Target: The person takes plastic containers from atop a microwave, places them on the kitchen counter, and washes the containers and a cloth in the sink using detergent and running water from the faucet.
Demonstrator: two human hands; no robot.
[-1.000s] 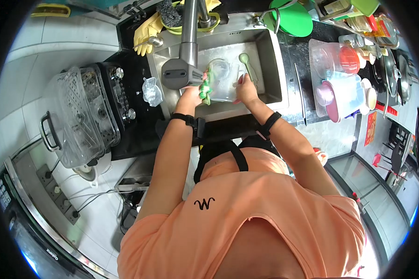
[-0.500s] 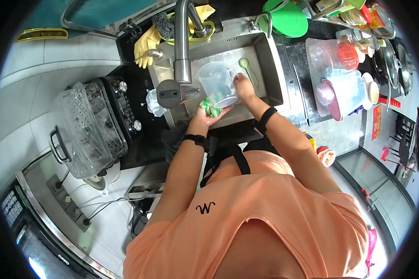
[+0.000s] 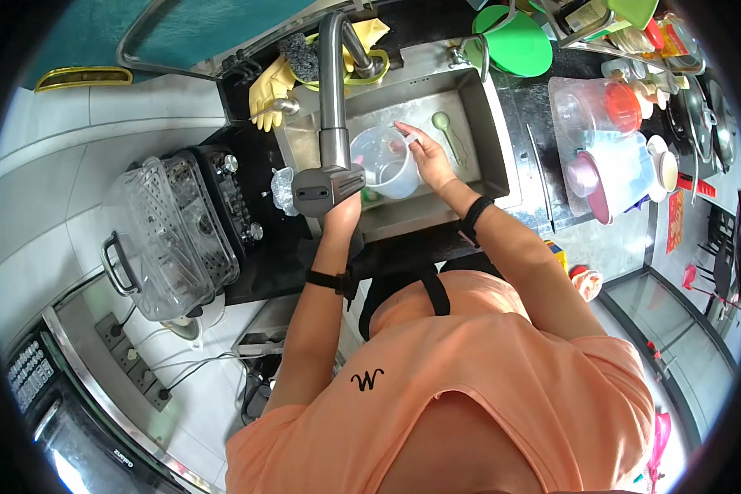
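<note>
My orange shirt (image 3: 436,362) bears a black handwritten-style "W"; the black appliance (image 3: 90,428) at lower left reads "Galanz".

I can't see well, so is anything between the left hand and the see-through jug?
Yes, a green bundle seems to be between the left hand and the jug. The tap head hides the fingers, so I can't tell if they touch the jug. Nothing visible stands between the right hand and the jug.
</note>
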